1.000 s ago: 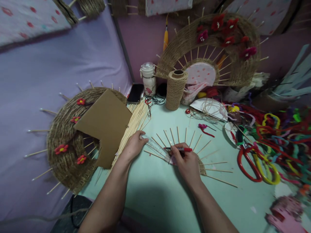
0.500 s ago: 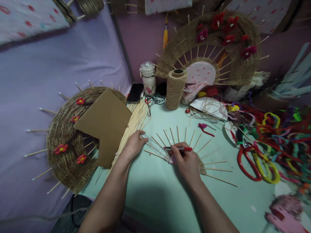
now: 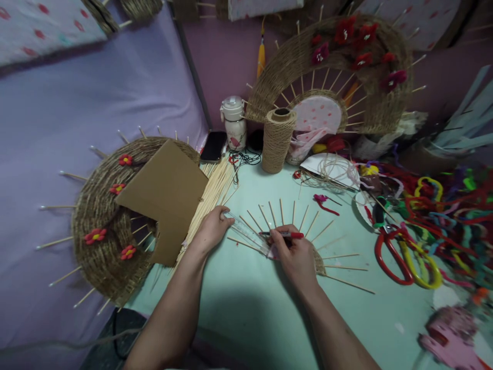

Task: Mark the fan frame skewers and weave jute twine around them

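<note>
My left hand [image 3: 213, 227] pinches the upper left end of a clear ruler [image 3: 246, 231], which slants down to the right across thin sticks. A red pen [image 3: 287, 235] is gripped in my right hand [image 3: 296, 257], its dark tip pointing left beside the ruler. Under my right hand lies a small fan-shaped frame, its woven twine edge [image 3: 319, 263] showing at the right and its sticks [image 3: 282, 211] spreading outward. My right hand hides most of the frame's middle. Whether the pen tip touches a stick I cannot tell.
A bundle of loose sticks [image 3: 215, 187] and brown cardboard [image 3: 169, 198] lie left, over a large woven fan [image 3: 100, 205]. A twine spool [image 3: 278, 141], white bottle [image 3: 233, 123] and phone [image 3: 213, 147] stand or lie behind. Scissors [image 3: 393, 257] and colourful pipe cleaners [image 3: 454, 216] cover the right.
Both hands, the ruler and the pen keep nearly the same place. The whole view has shifted very slightly.
</note>
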Demonstrator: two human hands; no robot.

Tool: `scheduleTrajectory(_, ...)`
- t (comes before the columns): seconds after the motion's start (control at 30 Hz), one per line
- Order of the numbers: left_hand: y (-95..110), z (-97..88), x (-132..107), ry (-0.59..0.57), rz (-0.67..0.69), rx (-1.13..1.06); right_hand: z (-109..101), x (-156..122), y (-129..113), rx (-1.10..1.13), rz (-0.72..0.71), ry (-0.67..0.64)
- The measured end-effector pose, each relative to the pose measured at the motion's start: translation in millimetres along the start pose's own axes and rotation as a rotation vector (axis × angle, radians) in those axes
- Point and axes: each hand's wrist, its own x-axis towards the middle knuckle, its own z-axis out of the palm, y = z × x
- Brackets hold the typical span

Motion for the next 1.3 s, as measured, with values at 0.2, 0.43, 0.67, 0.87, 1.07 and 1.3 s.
scheduleTrajectory(0.2,2.0,-1.0,-0.7,-0.001,-0.005,-0.041,0.4,-1.0,5.6,0.096,0.01,0.063)
scheduleTrajectory(0.43,2.0,-4.5,-1.1,-0.014,-0.007,-0.29,0.2,-1.9,9.3,0.152,-0.004,0.128)
scheduleTrajectory(0.67,1.6,-9.7,3.2,0.131,-0.07,-0.8,-0.5,-1.6,9.4,0.133,0.026,0.207)
scheduleTrajectory(0.87,15.6,-13.9,0.3,0.091,-0.063,-0.754,-0.9,-0.9,10.2,0.171,0.041,0.231)
scheduleTrajectory(1.07,48.9,-31.8,3.8,-0.012,0.087,-0.375,-5.5,0.1,4.4,0.242,0.071,0.292)
scheduleTrajectory(1.3,30.8,-18.6,20.6,-0.084,0.067,-0.322,-8.1,0.4,6.1,0.246,0.09,0.282)
